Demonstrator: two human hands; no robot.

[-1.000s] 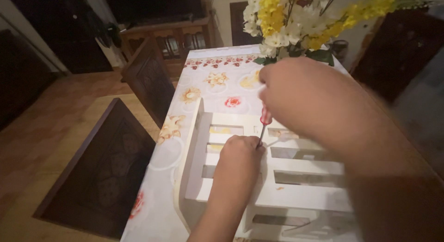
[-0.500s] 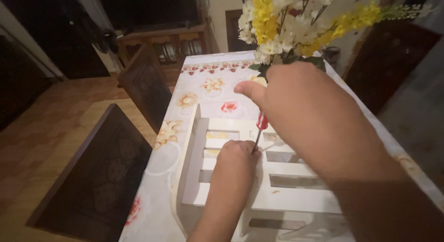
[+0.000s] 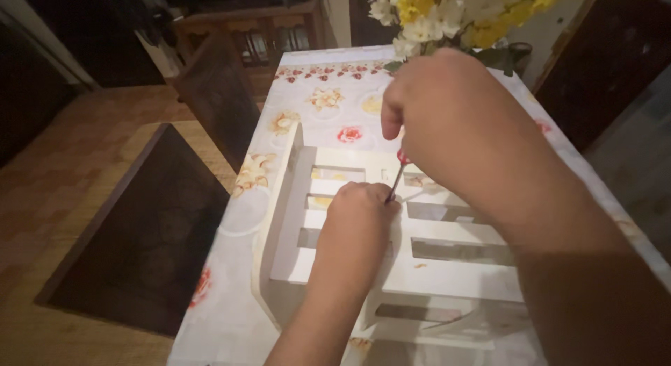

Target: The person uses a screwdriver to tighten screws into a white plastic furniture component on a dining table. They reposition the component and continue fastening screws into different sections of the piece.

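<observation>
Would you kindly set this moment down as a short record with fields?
Setting: table with floral-print cloth, dark wooden chairs to its left
Workpiece: white slatted wooden rack lying on the cloth
Left hand: fist resting on a slat, at the tool's tip
Right hand: gripping a red-handled screwdriver, tip down
Behind: yellow and white flowers

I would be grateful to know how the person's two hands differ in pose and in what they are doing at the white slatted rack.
The right hand is raised above the white slatted rack, gripping a red-handled screwdriver; the left hand rests low on the rack's slats. The right hand looks larger, nearer the camera; the left looks smaller. The right clasps the handle; the left is bunched at the tool's tip. Both are bare and meet at the screwdriver.
</observation>
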